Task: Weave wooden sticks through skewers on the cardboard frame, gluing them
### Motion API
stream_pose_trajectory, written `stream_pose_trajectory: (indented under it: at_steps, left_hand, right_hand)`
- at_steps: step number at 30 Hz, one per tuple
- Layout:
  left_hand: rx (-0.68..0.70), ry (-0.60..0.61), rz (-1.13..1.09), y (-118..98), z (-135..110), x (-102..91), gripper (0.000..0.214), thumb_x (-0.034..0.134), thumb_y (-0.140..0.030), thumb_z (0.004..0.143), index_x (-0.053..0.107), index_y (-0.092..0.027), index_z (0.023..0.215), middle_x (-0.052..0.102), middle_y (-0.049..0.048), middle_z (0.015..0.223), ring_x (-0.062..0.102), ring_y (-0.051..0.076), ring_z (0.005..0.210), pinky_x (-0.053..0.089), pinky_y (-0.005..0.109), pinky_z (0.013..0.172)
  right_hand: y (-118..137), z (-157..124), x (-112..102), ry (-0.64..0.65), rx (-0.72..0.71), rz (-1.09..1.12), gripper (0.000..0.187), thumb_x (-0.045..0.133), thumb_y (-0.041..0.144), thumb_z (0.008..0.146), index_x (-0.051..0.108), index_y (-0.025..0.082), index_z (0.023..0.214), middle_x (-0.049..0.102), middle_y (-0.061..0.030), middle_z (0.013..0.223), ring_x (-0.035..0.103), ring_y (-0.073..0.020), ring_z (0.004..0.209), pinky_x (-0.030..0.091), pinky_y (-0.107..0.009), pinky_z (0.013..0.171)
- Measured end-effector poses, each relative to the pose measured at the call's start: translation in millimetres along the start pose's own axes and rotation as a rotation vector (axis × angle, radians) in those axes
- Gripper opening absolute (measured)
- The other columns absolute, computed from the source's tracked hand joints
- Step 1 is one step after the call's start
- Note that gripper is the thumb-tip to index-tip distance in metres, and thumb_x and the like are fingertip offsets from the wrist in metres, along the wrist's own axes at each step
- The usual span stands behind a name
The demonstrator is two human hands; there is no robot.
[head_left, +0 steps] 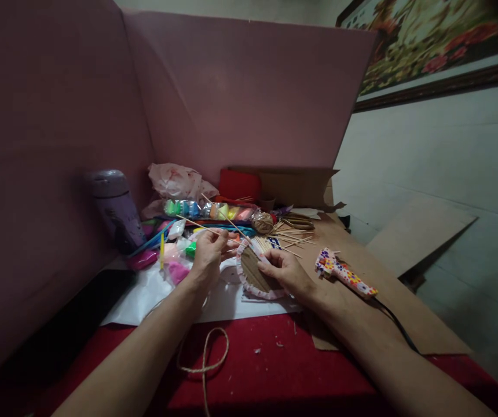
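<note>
My right hand (286,272) grips the edge of a round brown cardboard disc (253,272), whose rim is wrapped in a pale pink strip. A thin wooden stick (227,219) slants up to the left from the disc's top edge; whether it is fixed there I cannot tell. Between the closed fingers of my left hand (208,252) is another thin wooden stick (194,223), held just left of the disc. Loose wooden sticks (295,236) lie fanned out behind the right hand. A length of twine (216,366) loops over the red cloth below.
A flower-patterned glue gun (347,277) with a black cord lies on brown cardboard (388,313) at right. Behind stand packets of coloured clay (227,212), a twine ball (263,221) and scissors (297,222). A purple tumbler (118,214) is at left, near pink board walls (240,92).
</note>
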State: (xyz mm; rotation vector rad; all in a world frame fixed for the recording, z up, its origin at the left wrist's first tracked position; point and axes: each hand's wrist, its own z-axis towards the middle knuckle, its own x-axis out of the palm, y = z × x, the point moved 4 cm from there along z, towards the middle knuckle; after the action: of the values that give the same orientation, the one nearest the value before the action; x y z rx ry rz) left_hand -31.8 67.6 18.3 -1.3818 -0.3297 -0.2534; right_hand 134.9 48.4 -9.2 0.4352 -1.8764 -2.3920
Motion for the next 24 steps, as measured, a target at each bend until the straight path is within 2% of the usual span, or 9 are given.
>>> stream_pose_trajectory:
  at_steps: [8, 17, 24]
  left_hand:
    - [0.005, -0.026, 0.032, -0.8, -1.7, 0.0, 0.038, 0.073, -0.042, 0.059, 0.051, -0.015, 0.074, 0.065, 0.0034, 0.072, 0.061, 0.013, 0.053, 0.049, 0.024, 0.047]
    - [-0.005, -0.048, 0.027, -0.7, -2.1, -0.3, 0.038, 0.073, -0.040, 0.059, 0.050, -0.015, 0.075, 0.065, 0.0036, 0.071, 0.061, 0.013, 0.053, 0.049, 0.024, 0.047]
    - [0.000, -0.063, 0.073, 0.6, -1.4, -1.1, 0.033, 0.069, -0.039, 0.065, 0.050, -0.015, 0.077, 0.064, 0.0027, 0.072, 0.061, 0.013, 0.054, 0.049, 0.025, 0.047]
  right_hand:
    - [-1.6, 0.0, 1.5, 0.012, -0.001, -0.013, 0.022, 0.064, 0.039, 0.068, 0.057, 0.018, 0.070, 0.058, 0.0003, 0.066, 0.051, -0.0140, 0.060, 0.040, -0.025, 0.054]
    - [3.1, -1.6, 2.1, 0.020, -0.007, -0.039, 0.021, 0.062, 0.037, 0.069, 0.055, 0.017, 0.071, 0.055, 0.0003, 0.067, 0.048, -0.0128, 0.061, 0.038, -0.024, 0.054]
    - [-1.1, 0.2, 1.6, 0.010, -0.028, -0.111, 0.021, 0.060, 0.037, 0.070, 0.055, 0.017, 0.071, 0.053, 0.0005, 0.066, 0.047, -0.0126, 0.061, 0.037, -0.024, 0.054]
